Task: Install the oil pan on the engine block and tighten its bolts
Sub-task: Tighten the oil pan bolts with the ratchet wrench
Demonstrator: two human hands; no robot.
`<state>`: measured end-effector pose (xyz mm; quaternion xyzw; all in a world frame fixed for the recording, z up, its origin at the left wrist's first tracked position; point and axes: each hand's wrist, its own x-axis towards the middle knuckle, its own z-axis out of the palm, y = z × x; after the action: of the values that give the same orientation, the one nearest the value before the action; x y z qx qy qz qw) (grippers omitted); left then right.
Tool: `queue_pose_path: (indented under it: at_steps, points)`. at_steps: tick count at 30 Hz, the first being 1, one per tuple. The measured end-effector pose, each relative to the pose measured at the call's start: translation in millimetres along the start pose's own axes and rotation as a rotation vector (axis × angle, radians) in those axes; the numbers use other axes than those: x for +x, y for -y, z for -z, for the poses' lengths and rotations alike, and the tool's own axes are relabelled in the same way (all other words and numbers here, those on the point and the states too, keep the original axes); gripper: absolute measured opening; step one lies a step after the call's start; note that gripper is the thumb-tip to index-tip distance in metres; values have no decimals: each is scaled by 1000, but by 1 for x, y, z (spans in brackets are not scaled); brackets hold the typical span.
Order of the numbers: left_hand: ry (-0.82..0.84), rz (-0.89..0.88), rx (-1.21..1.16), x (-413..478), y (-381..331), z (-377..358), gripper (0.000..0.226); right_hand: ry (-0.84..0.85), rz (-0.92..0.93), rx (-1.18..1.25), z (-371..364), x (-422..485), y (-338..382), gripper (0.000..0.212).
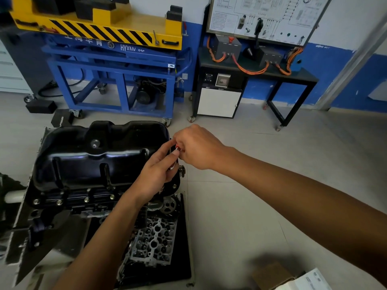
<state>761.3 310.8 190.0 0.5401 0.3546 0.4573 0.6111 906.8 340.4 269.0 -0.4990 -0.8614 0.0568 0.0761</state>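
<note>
A car-repair training workshop: a blue wheeled lift cart [113, 59] with a yellow, black-striped top, a wiring-diagram board [266, 15] with orange cables [249, 69] on a black bench [301, 77], and an engine [69, 197] lying on the tiled floor [251, 164].

We see the room in soft, even, moderately bright light. White streaks of glare lie along the glossy black oil pan [100, 155]. A dim, soft-edged shadow sits on the floor [240, 185] at lower right. The wide lens bends and tilts the door frame [354, 59] at the edge; the corners smear, and the small tool [177, 149] is too blurred to make out.
</note>
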Motion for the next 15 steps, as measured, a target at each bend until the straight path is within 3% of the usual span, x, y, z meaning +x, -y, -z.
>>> queue_pose_path:
  at_steps: [3,7,11,15]
  points:
    - [-84,-22,14,-2,3,0,43,32,15,-65,3,-4,1,24]
    - [-283,-124,37,-2,6,3,20,141,7,-97,15,-16,4,41]
    - [-266,-177,82,-5,6,-3,26,342,32,54,15,-28,22,51]
    - [-258,-186,63,-5,1,-6,30,352,53,158,9,-31,33,50]
